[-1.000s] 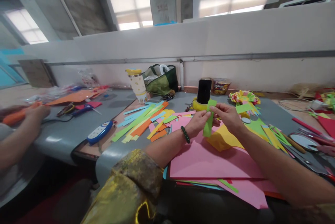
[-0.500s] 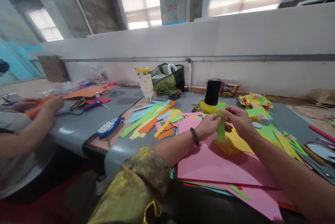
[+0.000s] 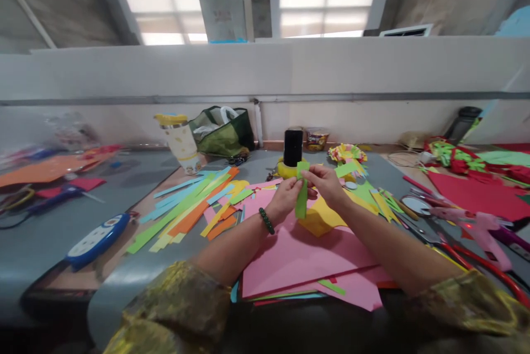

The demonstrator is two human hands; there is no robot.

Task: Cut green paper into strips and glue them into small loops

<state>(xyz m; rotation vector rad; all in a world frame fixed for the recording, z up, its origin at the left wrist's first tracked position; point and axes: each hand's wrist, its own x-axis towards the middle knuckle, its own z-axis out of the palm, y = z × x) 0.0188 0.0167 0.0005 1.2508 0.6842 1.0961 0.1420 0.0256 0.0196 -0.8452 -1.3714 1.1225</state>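
Meanwhile the view has swung to the right since a second ago: the co-worker's arm at the left edge is gone from sight, and red paper and a pink glue gun point(image 3: 484, 232) now show at the right. Between the hands nothing much has shifted. The left hand point(image 3: 285, 199) and the right hand point(image 3: 327, 185) still meet over the pink sheet point(image 3: 302, 254), both closed in a pinch on the upper part of the green paper strip point(image 3: 301, 199), which hangs upright between them, its lower end free above the yellow paper point(image 3: 318, 221). So the grip and the strip's place match the earlier pictures; only the head has turned. Cut strips point(image 3: 194, 205) lie fanned on the bench point(image 3: 41, 238) to the left, well apart from the hands, and a black phone point(image 3: 293, 148) stands behind them.
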